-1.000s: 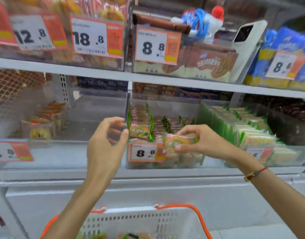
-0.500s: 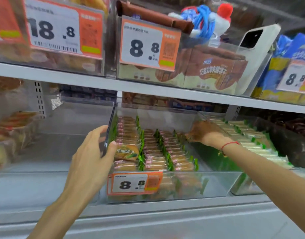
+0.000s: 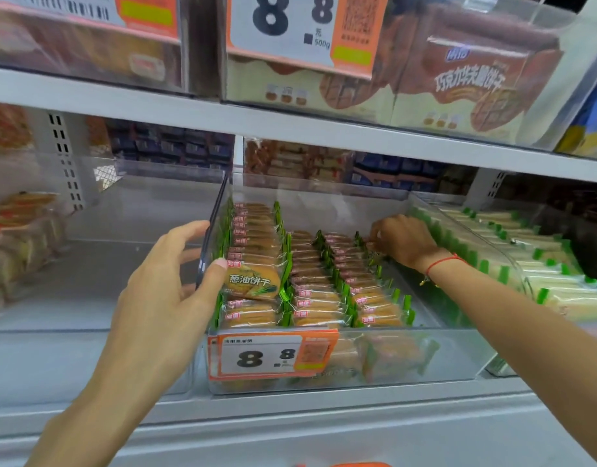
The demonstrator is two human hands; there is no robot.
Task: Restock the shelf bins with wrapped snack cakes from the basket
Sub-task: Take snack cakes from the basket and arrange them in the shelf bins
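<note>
A clear shelf bin [image 3: 435, 352] holds three rows of green-edged wrapped snack cakes [image 3: 315, 299]. My left hand [image 3: 162, 298] grips the bin's left wall, with the thumb inside against a front pack [image 3: 253, 281] and the fingers outside. My right hand [image 3: 403, 239] reaches deep into the bin. Its curled fingers pinch a snack pack [image 3: 374, 256] at the back of the right row, and the hand mostly hides that pack. Only a sliver of the orange basket rim [image 3: 344, 464] shows at the bottom edge.
An orange 8.8 price tag [image 3: 270, 355] hangs on the bin front. To the right stands a bin of pale green-striped packs [image 3: 526, 264], to the left a mostly bare clear bin [image 3: 88, 271]. The upper shelf [image 3: 290, 124] overhangs with boxed biscuits.
My right hand carried the snack pack from the bin's front to the back of the right row. My left hand closed on the bin's left wall. The view moved closer, and the basket dropped out of sight.
</note>
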